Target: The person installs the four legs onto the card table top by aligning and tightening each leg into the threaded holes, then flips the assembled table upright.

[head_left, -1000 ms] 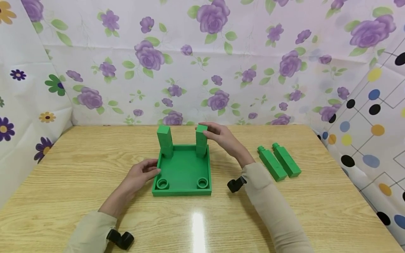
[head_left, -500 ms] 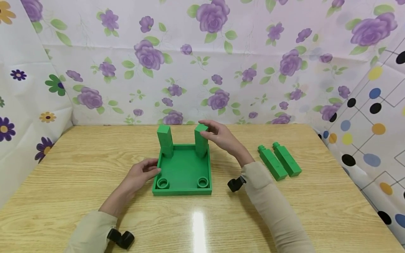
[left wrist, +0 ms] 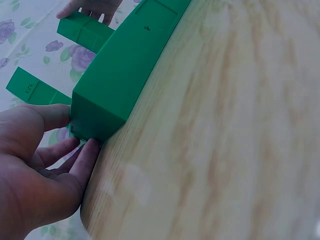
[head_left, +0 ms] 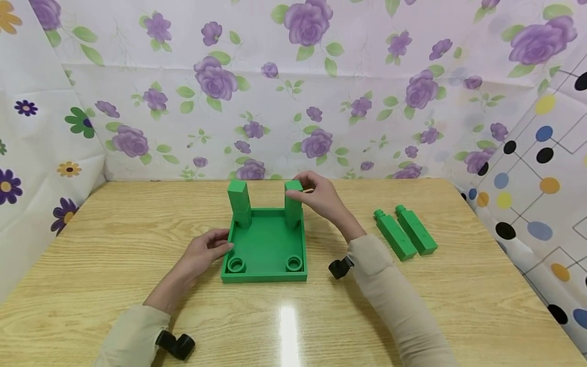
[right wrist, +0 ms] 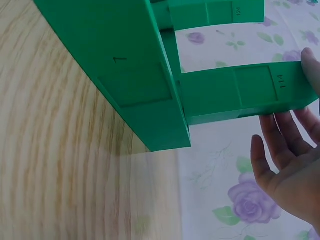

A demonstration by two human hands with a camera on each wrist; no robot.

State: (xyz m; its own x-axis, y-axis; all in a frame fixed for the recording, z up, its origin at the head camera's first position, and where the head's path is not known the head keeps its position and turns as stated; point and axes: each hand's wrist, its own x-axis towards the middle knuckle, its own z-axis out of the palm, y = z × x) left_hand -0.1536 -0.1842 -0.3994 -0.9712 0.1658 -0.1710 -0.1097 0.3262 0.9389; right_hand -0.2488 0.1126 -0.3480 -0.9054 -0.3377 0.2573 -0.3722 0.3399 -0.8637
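Note:
A square green tray-like base (head_left: pixel 268 247) with a low rim lies on the table. My left hand (head_left: pixel 202 253) holds its left side, thumb and fingertips at the rim. Two square green posts stand upright in the far corners. My right hand (head_left: pixel 323 198) grips the top of the right post (head_left: pixel 293 211) between thumb and fingers. That post (right wrist: pixel 225 92) meets the base's corner in the right wrist view and bears raised numbers. The left post (head_left: pixel 239 198) stands untouched. Round threaded sockets, one on the left (head_left: pixel 236 265) and one on the right (head_left: pixel 294 263), show in the near corners.
Two more green posts, a nearer one (head_left: pixel 395 237) and a farther one (head_left: pixel 416 232), lie side by side on the wooden table (head_left: pixel 137 224) at the right. Their threaded ends point away. A flowered cloth (head_left: pixel 275 102) hangs behind the table.
The right post has turned in its corner, and its faces now line up with the base. My right hand has shifted its fingers around the post's top. The left hand stays put.

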